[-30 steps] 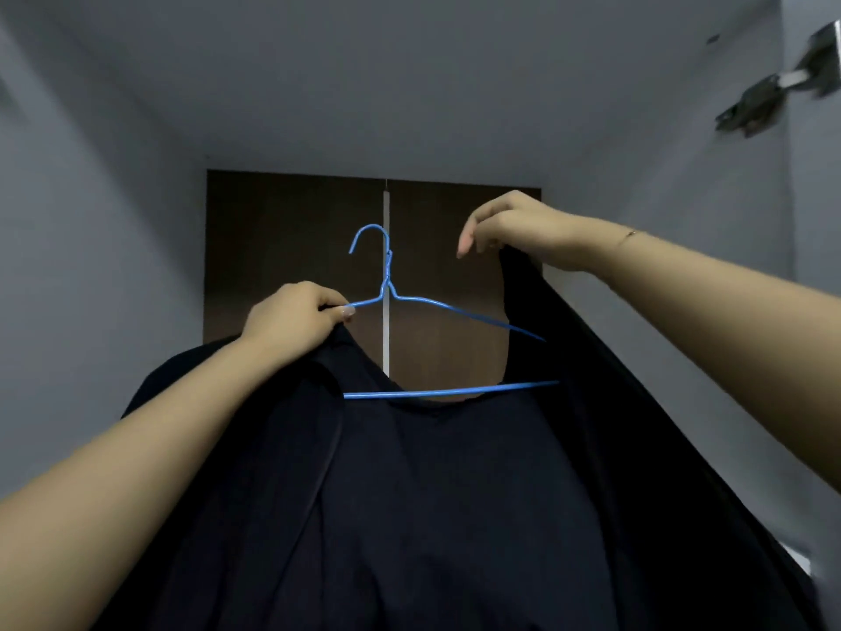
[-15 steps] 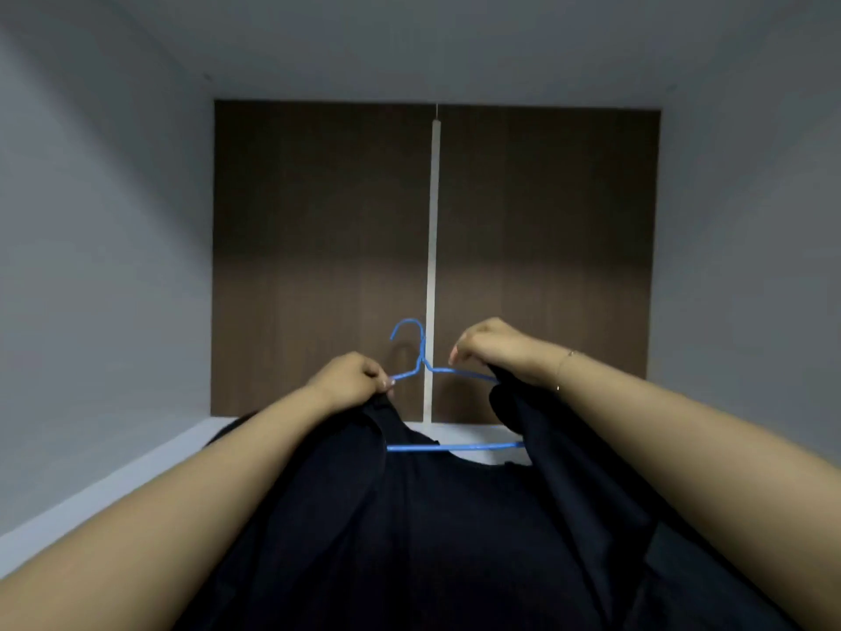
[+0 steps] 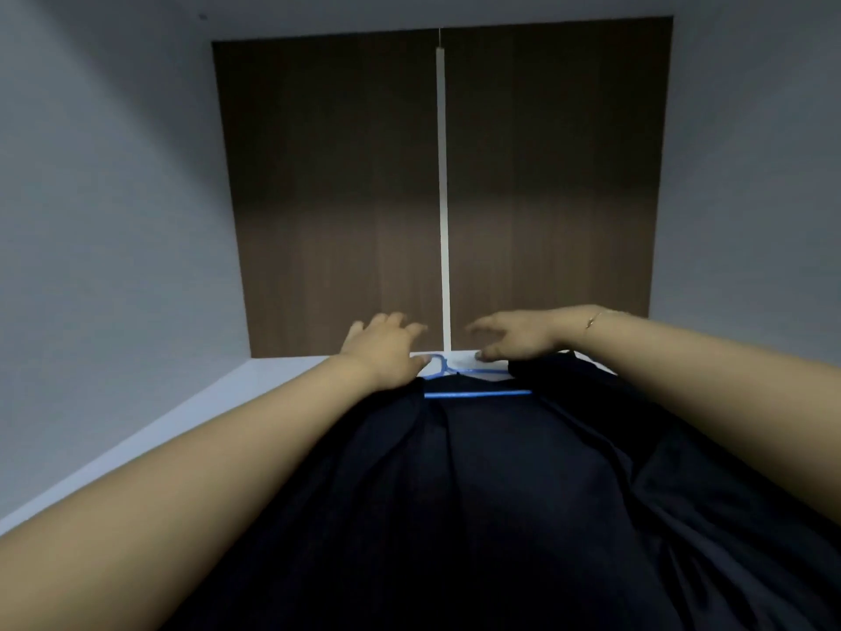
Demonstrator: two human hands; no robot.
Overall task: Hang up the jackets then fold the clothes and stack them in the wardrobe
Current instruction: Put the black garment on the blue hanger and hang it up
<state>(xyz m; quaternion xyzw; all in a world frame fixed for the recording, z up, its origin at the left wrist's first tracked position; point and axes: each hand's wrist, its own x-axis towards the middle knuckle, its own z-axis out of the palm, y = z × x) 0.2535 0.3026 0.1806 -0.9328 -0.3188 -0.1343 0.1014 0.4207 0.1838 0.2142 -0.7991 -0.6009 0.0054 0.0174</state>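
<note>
Head view, only one: both arms reach forward into a wardrobe (image 3: 113, 220) with grey side walls, a dark brown back panel (image 3: 336, 198) and a white vertical strip (image 3: 442, 198) down its middle. A dark jacket (image 3: 478, 494) is spread over the white shelf floor (image 3: 150, 430) and fills the lower centre and right of the frame, its collar end toward the back panel. A blue wire hanger (image 3: 478, 394) sits inside the jacket's neck opening; the straight bottom bar shows across the opening, the hook and twisted neck poke out just past the collar, lying low against the shelf near the foot of the white strip. The hanger's left shoulder is under fabric and under the left hand. Left hand (image 3: 387, 350) lies over the jacket's left shoulder at the collar, fingers spread and fairly straight, pointing at the back panel; thumb tip just beside the hanger hook, touching or not cannot tell; it grips nothing that shows. Right hand (image 3: 514, 339) hovers over the right side of the collar, fingers loosely extended toward the left, motion-blurred; fingertips near the hanger's right arm, contact cannot be told, no closed grip visible. A thin bracelet (image 3: 594, 318) is on the right wrist. Jacket's right side bunches in folds under the right forearm.
</note>
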